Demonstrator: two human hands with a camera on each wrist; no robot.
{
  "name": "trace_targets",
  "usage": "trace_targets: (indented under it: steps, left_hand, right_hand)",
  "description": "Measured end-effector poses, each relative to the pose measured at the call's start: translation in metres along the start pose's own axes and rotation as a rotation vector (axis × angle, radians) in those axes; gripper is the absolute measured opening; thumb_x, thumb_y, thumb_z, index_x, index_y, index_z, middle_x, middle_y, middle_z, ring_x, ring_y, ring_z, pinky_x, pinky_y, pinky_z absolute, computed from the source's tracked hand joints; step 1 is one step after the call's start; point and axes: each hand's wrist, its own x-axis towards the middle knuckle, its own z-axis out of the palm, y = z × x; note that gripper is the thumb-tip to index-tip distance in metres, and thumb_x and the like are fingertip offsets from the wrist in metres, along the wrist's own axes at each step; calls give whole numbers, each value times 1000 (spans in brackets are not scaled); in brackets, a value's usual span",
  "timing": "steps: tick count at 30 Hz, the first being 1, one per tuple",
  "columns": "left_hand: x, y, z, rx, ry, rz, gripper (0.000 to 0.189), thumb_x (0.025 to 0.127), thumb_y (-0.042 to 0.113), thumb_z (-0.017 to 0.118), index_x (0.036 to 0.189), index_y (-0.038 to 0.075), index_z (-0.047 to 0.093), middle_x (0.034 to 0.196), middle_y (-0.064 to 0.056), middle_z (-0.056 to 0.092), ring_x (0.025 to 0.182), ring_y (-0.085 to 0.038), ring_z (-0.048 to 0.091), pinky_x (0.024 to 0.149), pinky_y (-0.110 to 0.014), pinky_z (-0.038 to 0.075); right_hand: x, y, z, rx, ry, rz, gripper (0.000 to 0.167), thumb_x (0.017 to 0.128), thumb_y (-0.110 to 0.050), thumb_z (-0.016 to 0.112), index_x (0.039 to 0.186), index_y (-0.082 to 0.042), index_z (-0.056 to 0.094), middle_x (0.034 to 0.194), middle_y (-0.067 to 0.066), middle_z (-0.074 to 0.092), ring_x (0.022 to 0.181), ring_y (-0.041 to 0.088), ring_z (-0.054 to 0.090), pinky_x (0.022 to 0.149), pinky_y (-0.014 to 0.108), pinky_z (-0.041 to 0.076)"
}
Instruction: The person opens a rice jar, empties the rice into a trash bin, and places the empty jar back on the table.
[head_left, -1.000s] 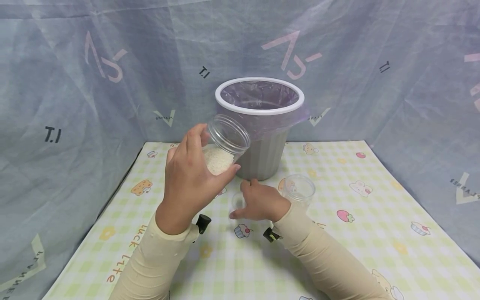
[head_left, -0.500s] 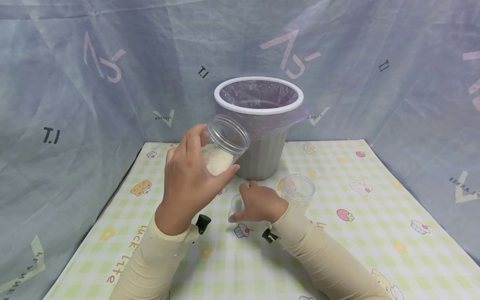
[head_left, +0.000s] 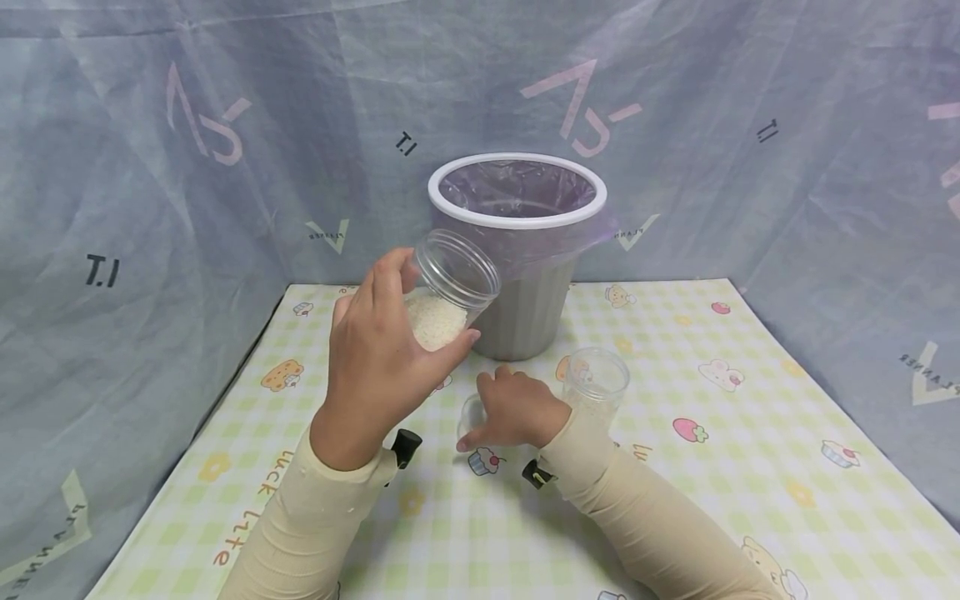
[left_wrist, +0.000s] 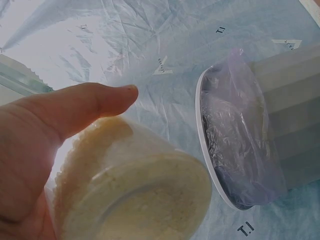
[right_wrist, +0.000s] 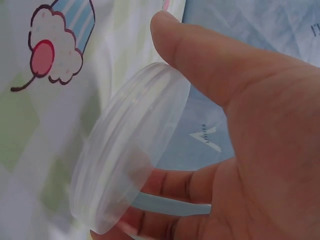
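Observation:
My left hand (head_left: 382,358) grips a clear plastic jar (head_left: 457,271) partly filled with white rice (head_left: 437,322). The jar is tilted, its open mouth towards the upper right, in front of the bin. The left wrist view shows the jar's base (left_wrist: 150,200) and my thumb (left_wrist: 95,102) along its side. Low over the tablecloth, my right hand (head_left: 517,410) holds a translucent round lid (right_wrist: 130,145) by its edge, thumb on one side and fingers on the other. Most of that lid is hidden by the hand in the head view.
A grey bin (head_left: 525,312) with a white rim and purple liner stands at the back. Another clear jar (head_left: 597,375) stands right of my right hand, its lower part hidden by the sleeve. Grey-blue cloth (head_left: 300,150) walls the checked tablecloth (head_left: 720,467).
My right hand has shifted slightly left and towards me with the lid. The left hand and its tilted jar stay practically still.

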Motion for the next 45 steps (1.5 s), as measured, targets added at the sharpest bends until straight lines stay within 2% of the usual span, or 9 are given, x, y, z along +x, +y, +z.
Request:
trace_targets:
  steps: [4, 17, 24, 33, 45]
  left_hand:
    - [0, 0, 0, 2, -1, 1, 98, 66, 44, 95, 141, 2, 46, 115, -12, 65, 106, -25, 64, 81, -52, 43]
    - [0, -2, 1, 2, 3, 2, 97, 66, 44, 95, 139, 2, 47, 114, -12, 65, 105, -25, 65, 77, -49, 41]
    - [-1, -3, 0, 7, -3, -4, 98, 66, 45, 95, 141, 2, 46, 118, -13, 65, 108, -26, 65, 79, -51, 42]
    - [0, -3, -2, 5, 8, 2, 97, 66, 44, 95, 140, 2, 46, 118, -13, 64, 108, -26, 64, 79, -51, 42]
    - [0, -3, -1, -3, 3, 1, 98, 66, 44, 95, 140, 2, 47, 119, -12, 64, 108, -25, 64, 81, -52, 43]
  right_hand:
    - [1, -1, 1, -13, -16, 9, 95, 70, -77, 78, 131, -7, 58, 114, 14, 60, 93, 31, 62, 74, 45, 55]
    - [4, -1, 9, -47, -21, 0, 103, 68, -82, 76, 133, -5, 55, 115, 16, 59, 90, 30, 63, 71, 43, 57]
    - [4, -2, 10, -60, -24, -2, 106, 67, -83, 76, 134, -4, 54, 116, 16, 59, 93, 32, 64, 73, 45, 58]
    - [4, -2, 15, -70, -26, 0, 107, 66, -83, 76, 137, -6, 56, 118, 15, 60, 102, 31, 60, 80, 45, 57]
    - [5, -3, 20, -88, 3, 9, 105, 62, -82, 80, 133, -7, 58, 112, 12, 59, 97, 31, 59, 72, 44, 57]
